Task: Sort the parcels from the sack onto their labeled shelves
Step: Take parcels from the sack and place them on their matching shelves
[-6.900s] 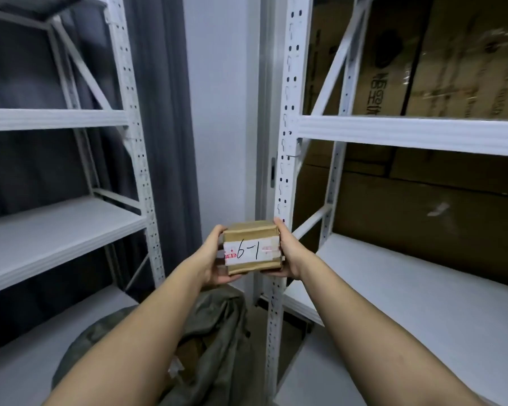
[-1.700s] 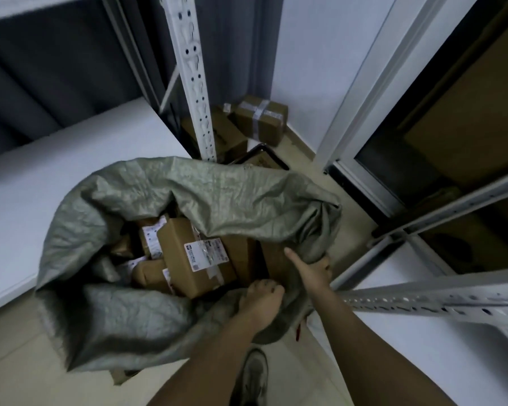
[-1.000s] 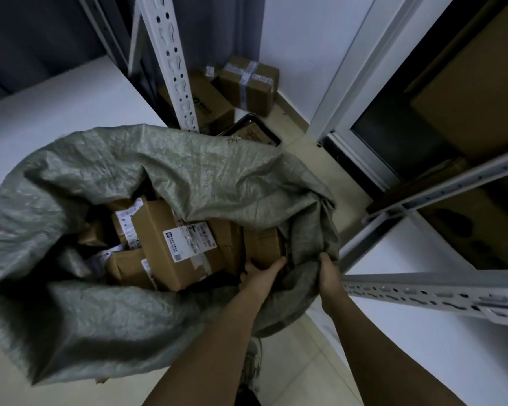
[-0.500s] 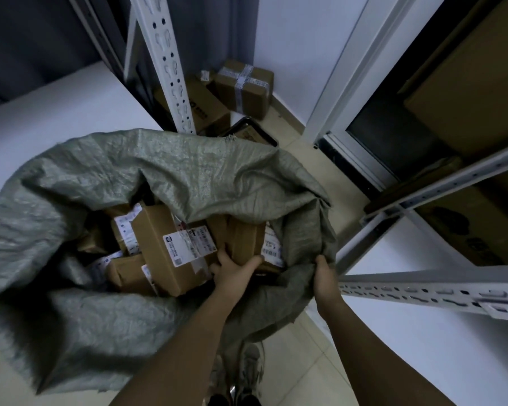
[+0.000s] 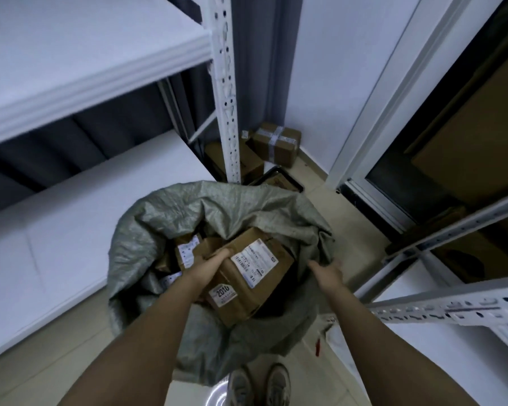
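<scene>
Above the grey woven sack [image 5: 217,209], the left hand [image 5: 210,263] grips a stiff, likely light cardboard parcel [image 5: 251,276] by its edge — the right hand [image 5: 327,272] hovers beside it, fingers spread, well placed to brace the opposite side.

A grey woven sack [image 5: 217,209] stood open on the beige tiled floor [image 5: 311,183] between two white metal shelving units [image 5: 100,71], with taped cardboard boxes [image 5: 276,142] resting on the floor against the far wall.

Taped box [image 5: 277,143] lay on floor by wall, upper centre; black frame [image 5: 279,179] just below it. Shoes [image 5: 258,385] at bottom centre. Large cartons [image 5: 467,148] right.
</scene>
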A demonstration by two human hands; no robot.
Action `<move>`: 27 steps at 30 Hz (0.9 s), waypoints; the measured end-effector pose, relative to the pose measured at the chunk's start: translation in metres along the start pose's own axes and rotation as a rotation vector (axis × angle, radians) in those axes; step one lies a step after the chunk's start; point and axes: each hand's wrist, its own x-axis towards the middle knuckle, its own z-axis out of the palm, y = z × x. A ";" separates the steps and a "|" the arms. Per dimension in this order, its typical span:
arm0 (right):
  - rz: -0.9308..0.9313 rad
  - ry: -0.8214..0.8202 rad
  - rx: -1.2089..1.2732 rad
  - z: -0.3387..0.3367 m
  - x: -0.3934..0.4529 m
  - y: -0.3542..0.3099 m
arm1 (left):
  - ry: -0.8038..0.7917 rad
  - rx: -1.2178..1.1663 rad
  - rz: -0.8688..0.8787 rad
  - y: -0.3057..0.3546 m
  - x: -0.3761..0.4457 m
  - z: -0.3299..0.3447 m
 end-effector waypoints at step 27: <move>-0.160 -0.567 0.407 -0.027 -0.137 -0.183 | -0.193 -0.285 0.355 0.082 -0.161 -0.096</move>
